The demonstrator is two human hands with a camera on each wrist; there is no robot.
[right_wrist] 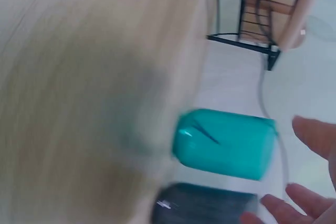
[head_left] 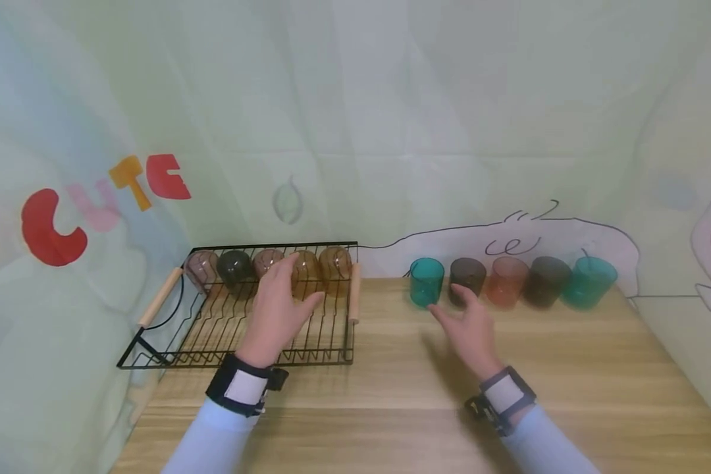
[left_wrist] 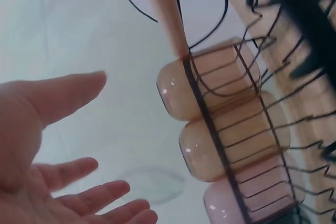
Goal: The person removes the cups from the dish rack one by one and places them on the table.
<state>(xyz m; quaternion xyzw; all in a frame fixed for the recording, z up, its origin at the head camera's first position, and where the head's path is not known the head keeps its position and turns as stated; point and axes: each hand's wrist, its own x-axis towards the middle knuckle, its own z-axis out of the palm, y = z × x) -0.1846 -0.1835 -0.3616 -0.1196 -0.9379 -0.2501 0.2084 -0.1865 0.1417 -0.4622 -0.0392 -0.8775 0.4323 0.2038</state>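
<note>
My left hand (head_left: pixel 275 309) hovers over a black wire rack (head_left: pixel 237 355), thumb and fingers spread and nothing between them. Behind its fingertips stand upside-down glass cups along the rack's back: an amber cup (left_wrist: pixel 210 87), another amber cup (left_wrist: pixel 236 137) and a pinkish cup (left_wrist: pixel 254 190). On the right, a teal cup (head_left: pixel 426 283) stands upright on the table, first in a row. My right hand (head_left: pixel 474 332) reaches toward it with thumb and fingers apart; in the right wrist view its fingertips (right_wrist: pixel 304 198) are near the cup's rim. A dark grey cup (right_wrist: pixel 205 205) stands beside the teal one.
Farther right in the row are an orange-red cup (head_left: pixel 505 283), a dark brown cup (head_left: pixel 546 283) and a second teal cup (head_left: pixel 589 283). The rack has wooden handles, one at its right side (head_left: pixel 354 293). A printed cloth (head_left: pixel 379 131) hangs behind the wooden table (head_left: pixel 391 408).
</note>
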